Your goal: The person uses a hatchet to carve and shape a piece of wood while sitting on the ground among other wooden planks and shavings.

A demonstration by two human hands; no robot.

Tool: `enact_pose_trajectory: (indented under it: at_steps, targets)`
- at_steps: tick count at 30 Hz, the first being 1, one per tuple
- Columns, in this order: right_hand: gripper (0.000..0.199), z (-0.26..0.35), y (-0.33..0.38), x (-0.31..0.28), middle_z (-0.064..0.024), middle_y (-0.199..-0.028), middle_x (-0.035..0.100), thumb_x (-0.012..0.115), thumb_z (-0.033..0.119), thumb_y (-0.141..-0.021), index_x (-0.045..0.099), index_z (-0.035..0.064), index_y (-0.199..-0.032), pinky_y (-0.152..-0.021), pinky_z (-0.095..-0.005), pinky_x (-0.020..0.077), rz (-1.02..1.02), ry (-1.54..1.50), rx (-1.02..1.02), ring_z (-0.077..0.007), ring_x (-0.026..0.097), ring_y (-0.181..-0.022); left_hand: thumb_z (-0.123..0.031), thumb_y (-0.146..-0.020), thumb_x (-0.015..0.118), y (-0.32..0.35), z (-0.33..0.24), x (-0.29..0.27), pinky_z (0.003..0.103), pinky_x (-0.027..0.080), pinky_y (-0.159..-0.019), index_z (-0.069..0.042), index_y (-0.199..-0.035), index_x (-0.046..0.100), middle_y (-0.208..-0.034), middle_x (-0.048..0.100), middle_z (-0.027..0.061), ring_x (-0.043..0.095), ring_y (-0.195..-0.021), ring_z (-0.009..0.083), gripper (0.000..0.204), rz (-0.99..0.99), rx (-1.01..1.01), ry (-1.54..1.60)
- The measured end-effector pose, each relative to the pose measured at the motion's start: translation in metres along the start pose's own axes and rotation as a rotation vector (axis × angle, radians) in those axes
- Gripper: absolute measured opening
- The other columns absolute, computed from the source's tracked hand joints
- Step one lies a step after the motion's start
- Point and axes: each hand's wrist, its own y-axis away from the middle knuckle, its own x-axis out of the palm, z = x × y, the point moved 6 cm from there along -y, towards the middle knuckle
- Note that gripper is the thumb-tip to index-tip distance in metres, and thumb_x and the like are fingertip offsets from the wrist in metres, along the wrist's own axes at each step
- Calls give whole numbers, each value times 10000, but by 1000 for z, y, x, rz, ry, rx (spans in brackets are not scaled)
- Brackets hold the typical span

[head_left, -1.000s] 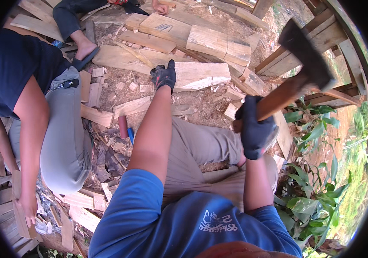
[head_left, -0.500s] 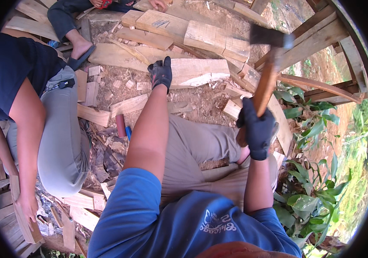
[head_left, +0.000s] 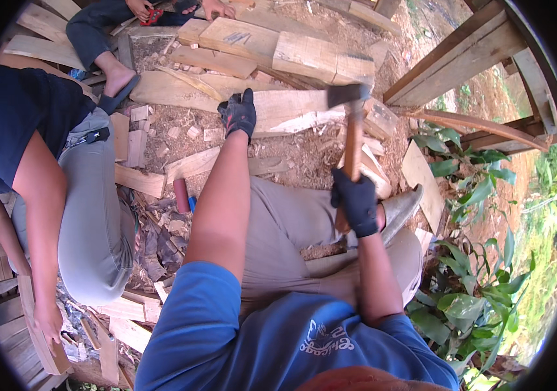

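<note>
My left hand point(head_left: 239, 114), in a dark glove, presses down on a pale split wooden plank point(head_left: 291, 111) lying on the chip-strewn ground. My right hand point(head_left: 357, 201), also gloved, grips the wooden handle of a hatchet point(head_left: 351, 130). Its dark metal head is at the right end of that plank, touching or just above it. I sit with my knees bent, in grey trousers and a blue shirt.
A person in a dark shirt and grey trousers point(head_left: 89, 215) crouches at my left. Another person's legs and hands point(head_left: 115, 39) are at the top. Cut boards point(head_left: 272, 45) lie beyond, a wooden frame point(head_left: 461, 65) and green plants point(head_left: 480, 274) to the right.
The hatchet has swung down from up at the right to the plank's right end. My right hand moved left with it. My left hand stayed on the plank.
</note>
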Motion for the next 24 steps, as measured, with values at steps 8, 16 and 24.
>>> enact_pose_trajectory:
  at_steps: [8,16,24]
  targets:
    - [276,111,16,-56,-79,-715,627,660,240,-1106,602,53,-911,-574,-371,525,-37,-582,-577,-180,612,-611,-700,-1046,436,1,2,6,527,398,-1220,-105,-1446,689,-1490,631,275,508,-1428,469,760,49,12,17]
    - [376,-34,-47,13,-90,-640,658,775,324,-994,694,2,-818,-515,-360,500,147,-35,107,-198,633,-519,-688,-1038,474,-4,1,11,516,403,-1219,-85,-1404,729,-1445,671,271,510,-1429,472,750,29,37,17]
    - [281,87,-4,-58,-45,-653,638,784,259,-1011,685,19,-905,-492,-326,492,-87,-261,-232,-155,607,-522,-724,-980,563,-2,6,-4,515,434,-1192,-94,-1369,759,-1406,689,275,579,-1380,456,766,-55,-19,55]
